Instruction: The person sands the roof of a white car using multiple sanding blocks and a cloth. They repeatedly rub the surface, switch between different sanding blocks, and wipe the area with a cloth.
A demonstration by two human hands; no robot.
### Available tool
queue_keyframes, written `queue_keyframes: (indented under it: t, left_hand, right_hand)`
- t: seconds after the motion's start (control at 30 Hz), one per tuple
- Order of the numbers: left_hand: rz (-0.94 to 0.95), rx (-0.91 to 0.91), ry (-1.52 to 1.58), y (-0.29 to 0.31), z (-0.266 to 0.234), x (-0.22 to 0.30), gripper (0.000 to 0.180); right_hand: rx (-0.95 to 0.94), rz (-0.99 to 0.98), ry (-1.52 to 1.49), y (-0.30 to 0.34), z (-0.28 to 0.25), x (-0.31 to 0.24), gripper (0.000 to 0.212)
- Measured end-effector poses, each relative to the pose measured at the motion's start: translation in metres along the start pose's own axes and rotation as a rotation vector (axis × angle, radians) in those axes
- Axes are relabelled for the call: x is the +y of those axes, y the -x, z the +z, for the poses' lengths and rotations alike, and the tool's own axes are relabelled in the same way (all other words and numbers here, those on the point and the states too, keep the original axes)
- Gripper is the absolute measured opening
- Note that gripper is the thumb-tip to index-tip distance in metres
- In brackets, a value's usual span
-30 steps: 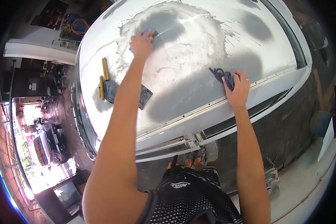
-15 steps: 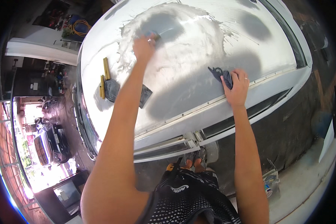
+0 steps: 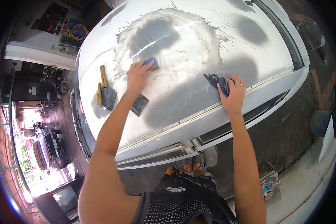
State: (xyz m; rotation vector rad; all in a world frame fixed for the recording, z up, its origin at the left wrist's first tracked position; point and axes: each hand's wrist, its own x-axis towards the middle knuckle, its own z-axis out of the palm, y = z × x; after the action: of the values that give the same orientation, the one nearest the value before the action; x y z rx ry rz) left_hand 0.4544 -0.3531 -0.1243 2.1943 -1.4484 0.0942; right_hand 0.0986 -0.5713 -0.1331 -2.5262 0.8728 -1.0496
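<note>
My left hand (image 3: 138, 77) is closed on a blue block (image 3: 150, 62), which looks like a sanding block, pressed flat to a white car roof (image 3: 263, 52). Around it the roof has a large rough, cloudy patch with dull grey areas. Near the roof's close edge, my right hand (image 3: 234, 93) is wrapped round a crumpled dark cloth (image 3: 223, 86); a loose end trails to its left. Beyond my left forearm lie two yellowish sticks (image 3: 103, 76) and a dark grey pad (image 3: 108, 98). A dark square sheet (image 3: 139, 105) rests just right of that forearm.
A ridged trim strip (image 3: 179, 122) runs along the roof's near side, above the car's door frames. A blue bin (image 3: 320, 124) stands at far right, and a container with cans (image 3: 267, 190) sits lower right. Another car (image 3: 48, 149) is parked at left.
My left hand has drawn the blue block back toward me across the rough patch. My right hand stays by the roof edge with the cloth. The view has shifted slightly.
</note>
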Motion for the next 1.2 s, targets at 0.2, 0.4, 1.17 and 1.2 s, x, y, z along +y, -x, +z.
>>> queue_keyframes:
  t: [0.2,0.4,1.17,1.2]
  left_hand:
    - [-0.460,-0.004,-0.138,-0.100,-0.035,-0.046,0.035]
    - [0.001,-0.029,0.018,-0.009,-0.012,-0.035,0.044]
    - [-0.147,0.055,-0.193,-0.046,-0.011,-0.089,0.035]
    - [-0.118,0.066,-0.052,-0.023,0.011,-0.047,0.038]
  right_hand:
    - [-0.018,-0.008,-0.048,-0.007,0.009,-0.021,0.029]
    - [0.003,-0.016,-0.003,-0.005,0.002,-0.007,0.028]
    - [-0.013,-0.027,-0.031,-0.009,0.010,-0.017,0.031]
    - [-0.010,-0.011,0.014,-0.003,0.002,-0.003,0.031]
